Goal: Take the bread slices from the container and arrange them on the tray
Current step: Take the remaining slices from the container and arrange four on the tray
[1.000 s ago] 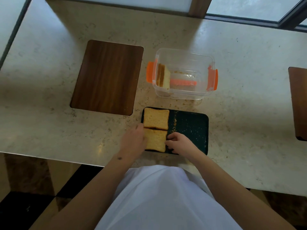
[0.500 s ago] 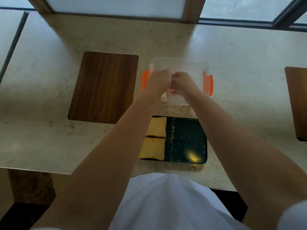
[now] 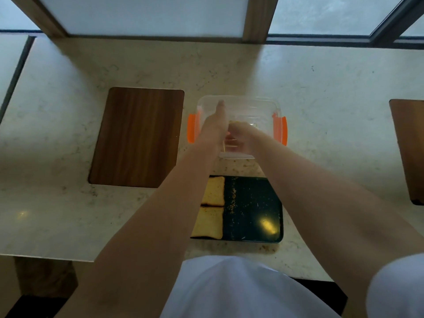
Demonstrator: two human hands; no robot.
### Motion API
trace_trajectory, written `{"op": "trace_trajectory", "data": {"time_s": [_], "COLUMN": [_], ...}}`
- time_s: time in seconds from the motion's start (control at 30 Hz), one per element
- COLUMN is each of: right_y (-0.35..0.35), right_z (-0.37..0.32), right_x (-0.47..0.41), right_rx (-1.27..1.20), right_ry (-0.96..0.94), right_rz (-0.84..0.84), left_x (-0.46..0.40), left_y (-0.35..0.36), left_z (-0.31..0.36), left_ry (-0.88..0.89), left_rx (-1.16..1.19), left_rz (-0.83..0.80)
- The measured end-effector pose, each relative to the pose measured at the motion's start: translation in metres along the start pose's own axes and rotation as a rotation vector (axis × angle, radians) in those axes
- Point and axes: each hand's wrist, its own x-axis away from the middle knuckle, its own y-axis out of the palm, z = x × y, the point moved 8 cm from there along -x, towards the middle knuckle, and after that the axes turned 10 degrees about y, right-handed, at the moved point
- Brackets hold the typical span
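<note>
A clear plastic container (image 3: 257,109) with orange clips stands on the counter beyond the dark tray (image 3: 252,210). Both my hands are inside the container at its left half. My left hand (image 3: 215,125) lies with its fingers stretched along the left wall. Pressed against it, my right hand (image 3: 243,136) has its fingers curled around a thin yellow strip of bread slice (image 3: 232,122) that shows between the hands. How my left hand grips is hidden. Two bread slices lie on the tray's left side, one at the back (image 3: 214,191) and one at the front (image 3: 210,222), edge to edge.
A wooden board (image 3: 137,136) lies left of the container, and another (image 3: 410,148) sits at the far right edge. Crumbs are scattered over the tray's bare right half. The counter's front edge runs just below the tray, and windows line the far side.
Both hands have left the front slice on the tray and reached forward into the container. The view has tilted up and forward.
</note>
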Motion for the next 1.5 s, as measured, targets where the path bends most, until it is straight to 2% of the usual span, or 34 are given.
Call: {"op": "trace_trajectory", "data": {"time_s": [0.1,0.27,0.47,0.67,0.73,0.93,1.1,1.3,1.5], "right_y": [-0.007,-0.014,-0.017,-0.021,-0.021,-0.031,-0.035,-0.036,-0.031], "right_z": [0.001,0.004,0.003,-0.001,-0.007,-0.026,-0.024,0.018,0.061], "right_x": [-0.002,-0.004,0.002,0.010,0.017,0.071,0.142,0.191,0.195], "right_rx": [-0.068,-0.110,-0.236,-0.186,-0.184,-0.160,-0.219,-0.199,-0.229], "right_ry": [0.003,0.019,0.055,0.046,0.004,-0.272,-0.488,-0.563,-0.512], "right_rz": [0.009,0.037,-0.031,-0.073,-0.062,0.035,-0.050,-0.030,-0.033], "left_x": [-0.005,-0.015,-0.032,-0.046,-0.042,-0.001,0.071,0.128,0.143], "left_y": [0.001,0.001,0.011,-0.004,-0.004,0.000,-0.010,-0.014,-0.025], "left_z": [0.001,0.003,-0.020,-0.025,-0.018,0.030,0.061,0.034,-0.009], "left_ry": [0.014,0.102,0.003,-0.011,0.030,0.300,0.517,0.543,0.477], "left_rx": [0.023,-0.171,-0.287,-0.437,-0.427,-0.279,-0.157,-0.152,-0.034], "left_rz": [0.034,0.111,-0.034,-0.074,-0.078,-0.077,-0.083,-0.175,-0.204]}}
